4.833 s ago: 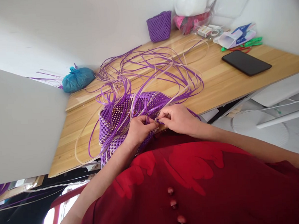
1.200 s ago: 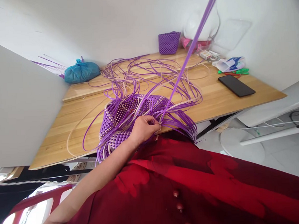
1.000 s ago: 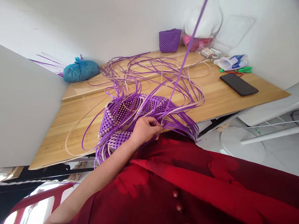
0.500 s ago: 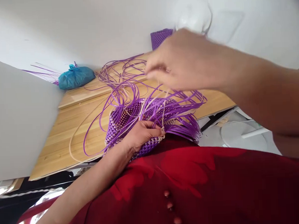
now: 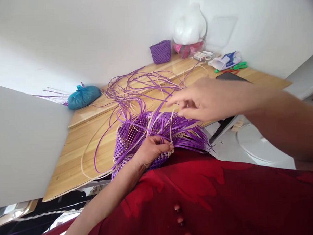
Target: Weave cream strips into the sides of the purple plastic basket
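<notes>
A purple and cream woven basket (image 5: 121,146) with many loose strips rests at the table's front edge, against the red clothing. My left hand (image 5: 154,150) pinches its rim where a cream strip (image 5: 171,129) stands up. Above and to the right of the basket is my right hand (image 5: 190,102), its thumb and forefinger apart, close to the upper end of that cream strip. Nothing is visible between these fingers; the other fingers are curled and blurred. Purple strips (image 5: 190,140) fan out to the right of my left hand.
Loose strips (image 5: 134,80) lie tangled across the wooden table (image 5: 68,158). A blue bag (image 5: 84,96) sits at the back left. At the back stand a small purple basket (image 5: 161,52) and a white bag (image 5: 189,27), with green-handled scissors (image 5: 239,65) farther right.
My right hand has come down and a little to the right, and its fingers have parted. My left hand still pinches the rim. The camera view has shifted, showing more of the table's right side.
</notes>
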`<action>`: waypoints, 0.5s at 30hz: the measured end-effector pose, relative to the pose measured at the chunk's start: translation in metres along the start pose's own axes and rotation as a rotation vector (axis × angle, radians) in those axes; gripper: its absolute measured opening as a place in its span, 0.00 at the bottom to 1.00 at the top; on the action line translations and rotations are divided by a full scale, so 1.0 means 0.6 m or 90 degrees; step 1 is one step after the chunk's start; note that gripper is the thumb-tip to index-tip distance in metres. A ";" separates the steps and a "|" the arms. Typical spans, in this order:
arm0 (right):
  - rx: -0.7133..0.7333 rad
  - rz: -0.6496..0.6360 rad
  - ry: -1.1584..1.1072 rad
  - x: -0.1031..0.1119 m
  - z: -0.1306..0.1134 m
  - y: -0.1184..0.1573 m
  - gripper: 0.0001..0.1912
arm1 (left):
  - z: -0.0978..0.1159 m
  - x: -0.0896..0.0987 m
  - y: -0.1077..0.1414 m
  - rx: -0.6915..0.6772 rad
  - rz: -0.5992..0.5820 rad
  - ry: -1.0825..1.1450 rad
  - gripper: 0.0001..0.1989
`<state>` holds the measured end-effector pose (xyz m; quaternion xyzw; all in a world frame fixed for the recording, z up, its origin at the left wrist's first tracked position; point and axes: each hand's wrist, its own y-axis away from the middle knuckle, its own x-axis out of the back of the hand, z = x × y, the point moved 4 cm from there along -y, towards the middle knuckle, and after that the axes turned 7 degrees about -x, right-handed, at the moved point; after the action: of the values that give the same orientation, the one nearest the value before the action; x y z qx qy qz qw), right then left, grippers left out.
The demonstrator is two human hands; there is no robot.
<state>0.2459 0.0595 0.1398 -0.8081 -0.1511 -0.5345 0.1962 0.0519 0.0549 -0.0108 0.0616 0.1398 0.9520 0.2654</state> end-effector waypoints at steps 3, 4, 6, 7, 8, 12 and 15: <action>0.069 -0.099 0.036 -0.051 -0.028 -0.010 0.06 | 0.002 0.000 0.002 -0.014 -0.002 -0.023 0.09; 0.075 -0.114 0.056 -0.066 -0.035 -0.012 0.09 | 0.003 -0.001 0.002 -0.019 -0.007 -0.033 0.09; 0.072 -0.155 0.085 -0.096 -0.045 -0.014 0.10 | 0.005 -0.001 0.004 -0.024 -0.020 -0.047 0.09; 0.065 -0.180 0.088 -0.110 -0.048 -0.014 0.09 | 0.006 -0.002 0.005 -0.029 -0.025 -0.048 0.09; 0.053 -0.202 0.085 -0.122 -0.051 -0.014 0.07 | 0.008 -0.002 0.005 -0.038 -0.027 -0.046 0.09; 0.037 -0.171 0.014 -0.143 -0.056 -0.015 0.05 | 0.015 0.000 0.009 -0.101 -0.003 -0.021 0.11; 0.045 -0.137 -0.066 -0.149 -0.051 -0.022 0.05 | 0.008 0.001 0.012 -0.058 -0.012 -0.012 0.11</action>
<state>0.1809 0.0534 0.0704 -0.8063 -0.2653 -0.5045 0.1580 0.0486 0.0505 -0.0039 0.0568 0.0944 0.9542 0.2783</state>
